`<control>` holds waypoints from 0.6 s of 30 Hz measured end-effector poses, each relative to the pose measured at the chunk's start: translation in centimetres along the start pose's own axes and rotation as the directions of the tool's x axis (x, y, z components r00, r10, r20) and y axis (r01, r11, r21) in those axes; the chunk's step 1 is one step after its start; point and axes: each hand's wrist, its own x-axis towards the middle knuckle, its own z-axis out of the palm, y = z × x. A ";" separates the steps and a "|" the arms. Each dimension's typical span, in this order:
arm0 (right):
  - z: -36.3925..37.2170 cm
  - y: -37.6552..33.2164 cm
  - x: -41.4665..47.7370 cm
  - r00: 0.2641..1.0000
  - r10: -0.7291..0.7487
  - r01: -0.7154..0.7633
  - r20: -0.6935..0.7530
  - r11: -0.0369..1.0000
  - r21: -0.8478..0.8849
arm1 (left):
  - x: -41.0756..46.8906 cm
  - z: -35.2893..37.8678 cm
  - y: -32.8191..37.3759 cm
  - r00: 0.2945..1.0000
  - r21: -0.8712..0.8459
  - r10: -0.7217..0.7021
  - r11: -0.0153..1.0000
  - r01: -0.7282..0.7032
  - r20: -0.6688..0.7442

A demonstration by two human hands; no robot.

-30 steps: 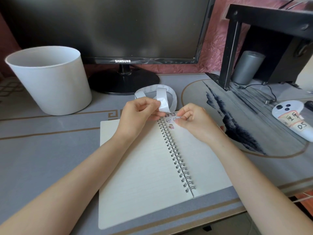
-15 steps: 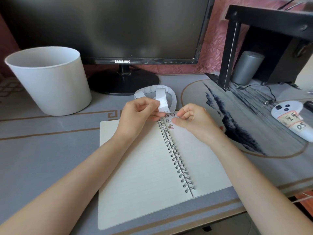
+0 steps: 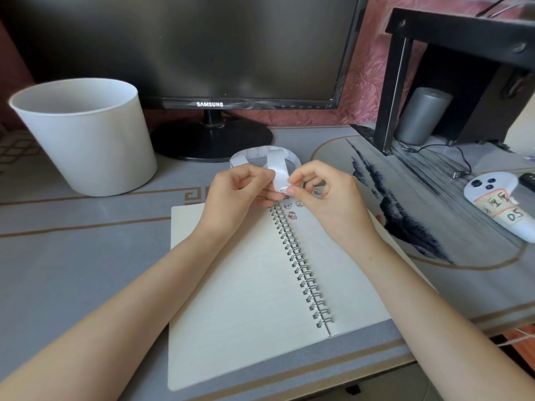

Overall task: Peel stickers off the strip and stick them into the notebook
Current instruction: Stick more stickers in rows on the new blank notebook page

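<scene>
So here's where I'm at. The notebook lies open flat on the desk right in front of me, with its spiral binding running from about 12 o'clock down to 5 o'clock. Both hands are bunched up over the notebook's top edge, at 12 o'clock.

My left hand has its fingers curled, pinching the lower end of the white strip. The rest of the strip loops up and away from my fingers toward 12 o'clock and lands on the desk in front of the monitor stand.

My right hand comes in from 3 o'clock. Thumb and forefinger are pinched tight, tips right on the printed sticker at that end of the strip. Can't tell whether it's lifted off the backing.

A few little cartoon stickers sit on the right page, just past the top coils, directly under my right fingers.

Other stuff: a white bucket at 10 o'clock and a white controller at 3 o'clock, well apart from the notebook.
</scene>
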 end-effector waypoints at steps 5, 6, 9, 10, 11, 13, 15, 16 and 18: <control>-0.3 -0.2 0.3 0.998 0.039 -0.030 -0.043 0.984 0.176 | -0.1 0.1 0.2 0.998 -0.005 0.010 1.000 -0.010 0.059; -0.3 -0.2 0.3 0.998 0.040 -0.029 -0.049 0.979 0.203 | -0.1 0.1 0.2 0.998 -0.010 0.013 1.000 -0.012 0.068; -0.4 -0.3 0.3 0.997 0.045 -0.028 -0.065 0.969 0.247 | -0.1 0.1 0.1 0.996 -0.008 0.026 1.000 -0.026 0.083; -0.4 -0.3 0.3 0.997 0.049 -0.032 -0.064 0.968 0.248 | -0.1 0.1 0.0 0.996 0.004 0.031 0.999 -0.032 0.086; -0.4 -0.3 0.3 0.997 0.052 -0.037 -0.060 0.970 0.241 | -0.1 0.1 0.0 0.996 0.014 0.034 0.999 -0.035 0.088; -0.3 -0.2 0.3 0.997 0.061 -0.048 -0.050 0.973 0.224 | -0.1 0.0 -0.1 0.996 0.014 0.039 0.999 -0.041 0.086; -0.3 -0.2 0.3 0.997 0.060 -0.049 -0.043 0.976 0.210 | 0.0 0.0 -0.1 0.996 0.011 0.044 0.999 -0.045 0.080; -0.2 -0.3 0.3 0.998 0.057 -0.048 -0.041 0.978 0.201 | 0.0 0.0 -0.2 0.996 0.012 0.044 0.999 -0.045 0.078; -0.2 -0.3 0.2 0.998 0.057 -0.049 -0.037 0.981 0.189 | 0.0 0.0 -0.2 0.996 0.014 0.045 0.999 -0.046 0.077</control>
